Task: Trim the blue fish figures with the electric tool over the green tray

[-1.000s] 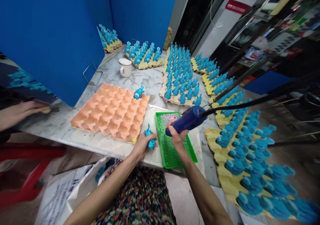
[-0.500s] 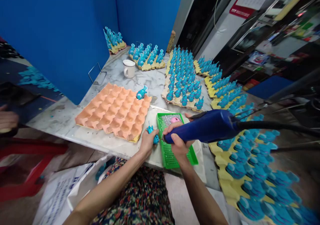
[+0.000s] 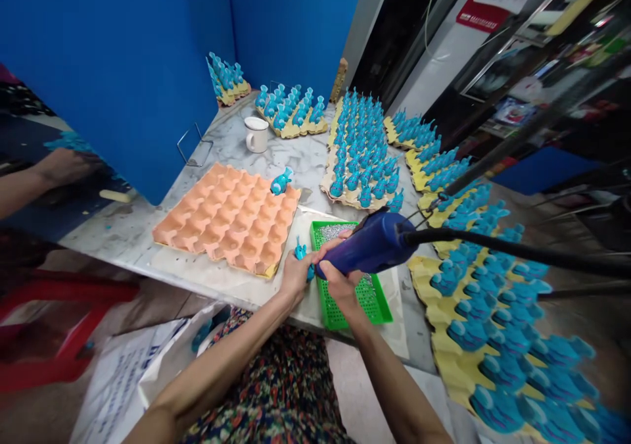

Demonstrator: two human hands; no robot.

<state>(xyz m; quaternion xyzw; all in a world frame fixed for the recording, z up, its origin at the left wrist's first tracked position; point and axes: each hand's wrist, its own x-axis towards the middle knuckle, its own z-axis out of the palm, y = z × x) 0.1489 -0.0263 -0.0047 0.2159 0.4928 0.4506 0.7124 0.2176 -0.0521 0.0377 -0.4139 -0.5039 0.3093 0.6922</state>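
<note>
Head camera: At lower centre of the frame, a person's left hand is closed around a small blue fish figurine, most of it hidden by the fingers, just beside a green plastic mesh tray holding silver granules. The right hand is wrapped firmly around a blue hand-held gun, its nose close to the figurine and its black hose running off to the right. On the marble table, an orange egg tray carries one blue fish near its upper right corner. Yellow egg trays packed with blue fish fill the right of the frame. A co-worker's hand appears at far left, beyond a blue partition.
</note>
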